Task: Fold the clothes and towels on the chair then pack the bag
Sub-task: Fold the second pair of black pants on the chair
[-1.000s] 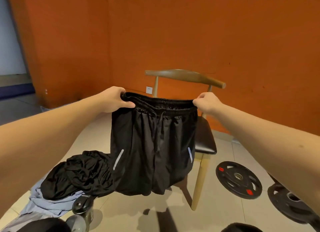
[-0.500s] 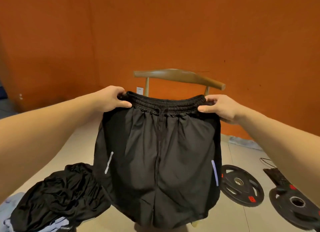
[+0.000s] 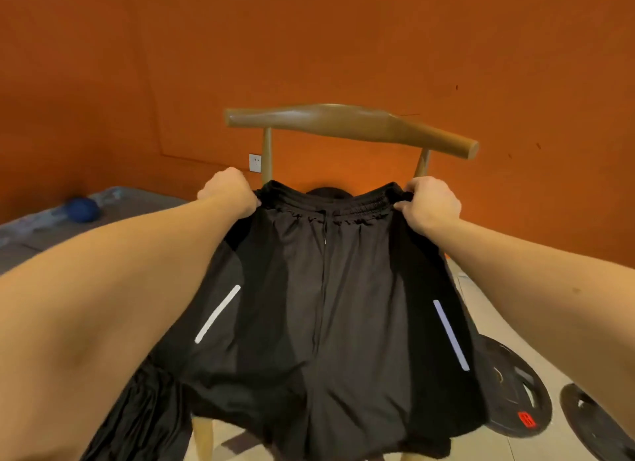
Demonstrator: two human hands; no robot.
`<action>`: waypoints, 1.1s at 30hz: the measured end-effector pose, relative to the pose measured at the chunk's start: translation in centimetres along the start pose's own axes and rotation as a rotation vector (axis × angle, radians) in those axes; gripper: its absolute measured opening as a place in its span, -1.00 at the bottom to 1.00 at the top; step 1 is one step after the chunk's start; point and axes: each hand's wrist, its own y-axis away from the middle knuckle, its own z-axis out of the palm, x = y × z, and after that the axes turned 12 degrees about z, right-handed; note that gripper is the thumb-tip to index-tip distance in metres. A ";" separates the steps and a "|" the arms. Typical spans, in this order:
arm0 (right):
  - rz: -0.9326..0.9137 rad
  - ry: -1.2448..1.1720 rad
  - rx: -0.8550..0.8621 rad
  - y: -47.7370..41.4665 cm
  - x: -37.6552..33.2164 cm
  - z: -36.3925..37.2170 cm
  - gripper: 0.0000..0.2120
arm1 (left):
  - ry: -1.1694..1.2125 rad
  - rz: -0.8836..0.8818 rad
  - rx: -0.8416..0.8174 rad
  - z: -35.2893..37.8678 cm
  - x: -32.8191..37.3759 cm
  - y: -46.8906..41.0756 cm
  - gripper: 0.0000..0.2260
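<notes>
Black shorts (image 3: 330, 309) with a white stripe on each leg are spread flat, front up, over the seat of a wooden chair (image 3: 350, 124). My left hand (image 3: 228, 194) grips the left end of the elastic waistband. My right hand (image 3: 431, 203) grips the right end. The waistband lies toward the chair's back and the leg hems hang over the seat's front edge. Another black garment (image 3: 137, 419) hangs at the lower left, partly hidden by my left arm. No bag is in view.
An orange wall stands close behind the chair. Two black weight plates (image 3: 515, 395) lie on the tiled floor at the right. A grey mat (image 3: 113, 213) with a blue ball (image 3: 82, 209) lies at the far left.
Both hands lowered the shorts from hanging in the air onto the chair seat. The view moved closer and tilted down.
</notes>
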 end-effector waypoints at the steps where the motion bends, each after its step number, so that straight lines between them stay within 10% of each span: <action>1: 0.043 0.010 -0.018 -0.7 -0.1 1.2 -0.73 | 0.032 -0.025 -0.014 1.2 0.2 -1.0 -0.68; 8: 0.282 -0.099 -0.117 -4.8 1.1 8.3 -0.87 | 0.330 -0.056 -0.021 9.3 -0.4 -6.3 -0.90; 15: 0.305 -0.200 -0.185 -7.3 3.4 12.1 -0.86 | 0.199 -0.104 0.012 13.2 0.7 -7.6 -0.70; 21: 0.124 -0.179 -0.426 -6.4 3.6 11.2 -0.25 | 0.255 0.139 -0.247 13.5 1.7 -6.2 -0.38; 33: 0.479 -0.249 -0.733 2.2 11.1 4.0 -0.55 | 0.322 0.566 -0.306 10.2 7.0 13.3 -0.65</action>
